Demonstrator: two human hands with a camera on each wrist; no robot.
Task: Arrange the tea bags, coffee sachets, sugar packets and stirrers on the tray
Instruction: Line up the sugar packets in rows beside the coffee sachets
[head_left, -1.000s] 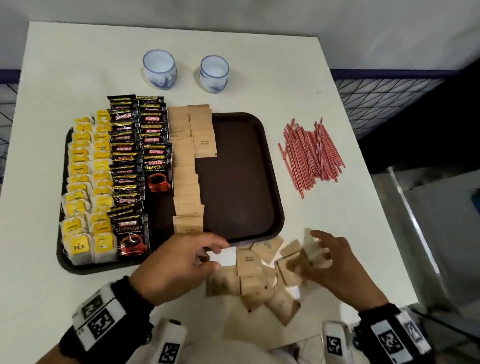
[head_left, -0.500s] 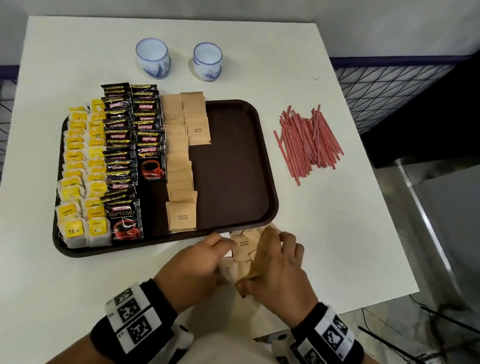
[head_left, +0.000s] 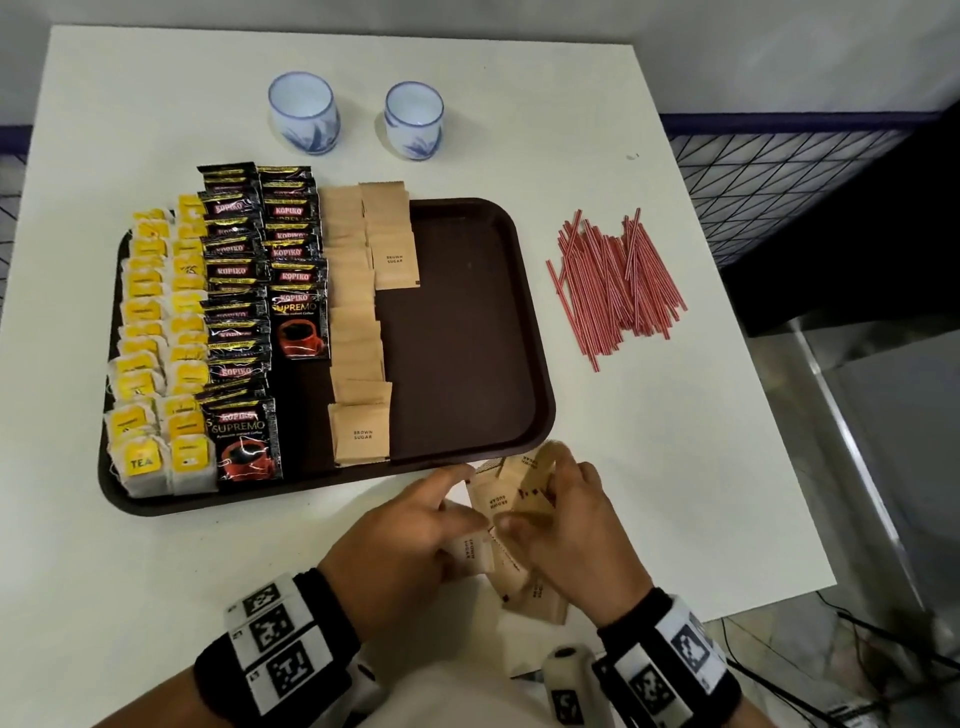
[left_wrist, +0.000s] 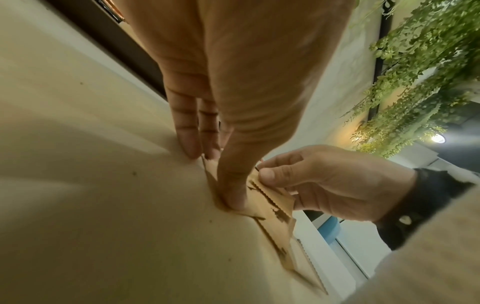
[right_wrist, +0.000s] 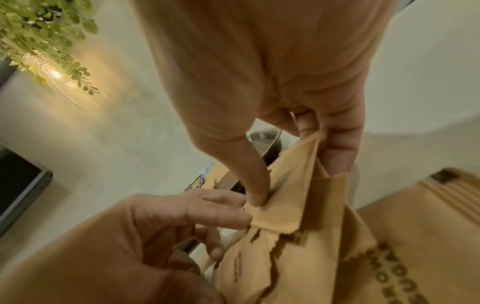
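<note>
Tan paper sugar packets (head_left: 511, 525), flat and printed "brown sugar", lie in a loose overlapping pile on the white table (head_left: 649, 447), just near of the dark brown plastic tray (head_left: 467, 322). Your left hand (head_left: 410, 540) presses down on the pile with its thumb and straight fingertips (left_wrist: 191, 144). Your right hand (head_left: 566, 525) pinches the serrated edge of a few packets between thumb and fingers, lifting them off the heap.

Expect these packets to be very light and thin, limp at the paper edges but slightly firm where the sugar sits. They should slide easily over one another, so a fanned bunch could spill if you squeeze only one corner. Take them across the flat faces, thumb on one side and fingers on the other, near the middle of the stack.

On the tray, yellow tea bags (head_left: 156, 358) fill the left columns, black coffee sachets (head_left: 260, 291) stand beside them, and two sugar columns follow, the right one short. Red striped stirrers (head_left: 615, 283) wait on the table, right of the tray.
</note>
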